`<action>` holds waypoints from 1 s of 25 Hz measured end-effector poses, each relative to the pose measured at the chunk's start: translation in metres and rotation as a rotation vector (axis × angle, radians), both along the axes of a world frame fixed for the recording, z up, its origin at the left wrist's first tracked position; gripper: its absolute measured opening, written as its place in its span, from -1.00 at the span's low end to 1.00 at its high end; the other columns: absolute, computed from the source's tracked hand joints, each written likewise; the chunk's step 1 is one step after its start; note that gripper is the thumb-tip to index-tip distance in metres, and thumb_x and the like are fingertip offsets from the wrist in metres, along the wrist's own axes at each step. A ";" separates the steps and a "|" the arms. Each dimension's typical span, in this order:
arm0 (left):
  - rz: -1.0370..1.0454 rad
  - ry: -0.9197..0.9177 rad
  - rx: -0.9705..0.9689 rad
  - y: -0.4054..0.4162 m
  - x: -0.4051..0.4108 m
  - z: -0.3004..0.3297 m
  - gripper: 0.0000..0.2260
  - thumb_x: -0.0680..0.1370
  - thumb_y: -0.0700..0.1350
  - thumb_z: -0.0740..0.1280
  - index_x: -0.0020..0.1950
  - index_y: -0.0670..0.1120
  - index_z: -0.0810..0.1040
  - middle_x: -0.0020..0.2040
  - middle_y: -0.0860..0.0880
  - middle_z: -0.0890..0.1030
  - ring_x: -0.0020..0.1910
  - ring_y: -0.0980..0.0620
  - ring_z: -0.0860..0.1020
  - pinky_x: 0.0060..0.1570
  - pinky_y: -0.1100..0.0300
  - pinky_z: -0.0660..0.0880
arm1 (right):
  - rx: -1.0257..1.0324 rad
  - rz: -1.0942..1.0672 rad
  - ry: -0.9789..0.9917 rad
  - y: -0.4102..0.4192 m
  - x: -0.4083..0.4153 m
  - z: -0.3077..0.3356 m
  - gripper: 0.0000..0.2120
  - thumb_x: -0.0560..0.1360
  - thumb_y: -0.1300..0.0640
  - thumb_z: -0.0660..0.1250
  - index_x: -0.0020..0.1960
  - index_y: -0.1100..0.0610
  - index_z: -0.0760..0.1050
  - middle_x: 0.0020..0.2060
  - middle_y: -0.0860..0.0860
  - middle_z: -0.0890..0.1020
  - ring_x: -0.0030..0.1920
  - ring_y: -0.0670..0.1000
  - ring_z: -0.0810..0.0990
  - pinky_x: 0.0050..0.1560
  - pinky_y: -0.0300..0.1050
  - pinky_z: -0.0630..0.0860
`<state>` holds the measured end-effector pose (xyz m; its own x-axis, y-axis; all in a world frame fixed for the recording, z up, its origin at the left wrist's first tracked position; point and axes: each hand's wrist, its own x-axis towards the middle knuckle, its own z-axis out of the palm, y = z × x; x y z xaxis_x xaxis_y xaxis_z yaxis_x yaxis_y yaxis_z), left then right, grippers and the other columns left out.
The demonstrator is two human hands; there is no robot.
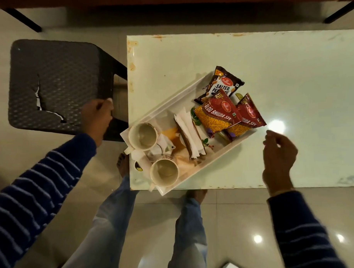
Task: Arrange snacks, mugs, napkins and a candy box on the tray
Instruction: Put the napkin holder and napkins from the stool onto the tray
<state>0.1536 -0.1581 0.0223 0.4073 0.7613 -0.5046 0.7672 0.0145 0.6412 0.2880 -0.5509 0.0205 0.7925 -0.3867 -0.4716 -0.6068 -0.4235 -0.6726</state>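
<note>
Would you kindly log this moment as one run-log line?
left hand on stool | right hand empty, beside tray | mugs, snacks loaded

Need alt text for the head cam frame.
White tray on a pale table holds two mugs, napkins and three snack packets. Left hand grips a dark chair; right hand hovers beside the tray.

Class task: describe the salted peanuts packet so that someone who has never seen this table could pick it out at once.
Start at the pale table and find the white tray lying at an angle near its left end. At the tray's far end three snack packets overlap. The salted peanuts packet is the farthest one, dark brown with white lettering, while the two in front of it are red and yellow.
</note>
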 end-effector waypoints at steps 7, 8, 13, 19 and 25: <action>0.274 0.132 -0.252 -0.074 -0.106 -0.069 -0.80 0.59 0.03 0.21 -0.15 -0.01 0.53 -0.13 -0.13 0.61 -0.12 -0.11 0.55 -0.13 0.02 0.46 | 0.164 0.590 0.215 0.010 0.143 -0.036 -0.67 0.65 -0.04 0.20 0.23 0.14 0.57 0.09 0.05 0.63 0.05 0.07 0.58 0.05 -0.05 0.48; 0.308 0.126 -0.264 -0.086 -0.111 -0.075 -0.78 0.59 0.03 0.22 -0.18 -0.04 0.52 -0.15 -0.14 0.59 -0.14 -0.10 0.53 -0.13 0.03 0.44 | 0.185 0.644 0.296 0.016 0.150 -0.040 -0.67 0.66 -0.07 0.17 0.20 0.11 0.57 0.07 0.04 0.63 0.03 0.06 0.59 0.05 -0.03 0.48; 0.414 0.181 -0.010 -0.121 -0.118 -0.079 -0.74 0.59 0.05 0.23 -0.09 -0.09 0.59 -0.12 -0.05 0.61 -0.12 -0.05 0.53 -0.17 0.14 0.42 | 0.271 0.791 0.439 0.033 0.155 -0.049 -0.75 0.56 -0.07 0.32 0.05 0.02 0.70 -0.07 0.01 0.75 -0.04 0.05 0.72 -0.03 -0.07 0.62; 0.362 -0.085 -0.221 -0.140 -0.115 -0.067 -0.84 0.65 -0.10 0.26 -0.01 -0.07 0.62 -0.16 -0.02 0.64 -0.19 0.04 0.57 -0.15 0.16 0.54 | 0.308 0.727 0.476 0.037 0.152 -0.054 -0.68 0.50 -0.01 0.46 0.20 0.09 0.66 0.07 0.12 0.72 0.11 0.16 0.68 0.21 0.11 0.57; 0.330 -0.200 -0.318 -0.130 -0.091 -0.060 -0.84 0.66 -0.15 0.24 0.03 -0.10 0.63 -0.15 -0.02 0.63 -0.16 0.01 0.60 -0.17 0.13 0.60 | 0.312 0.616 0.478 -0.003 0.150 -0.053 -0.71 0.59 0.15 0.33 0.29 0.15 0.60 0.08 0.15 0.70 0.02 0.14 0.62 0.13 0.10 0.53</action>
<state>0.0622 -0.2884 -0.0377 0.2833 0.6866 -0.6695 0.5514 0.4545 0.6995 0.4377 -0.5539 -0.0325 0.5070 0.2539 -0.8237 -0.5771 -0.6098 -0.5432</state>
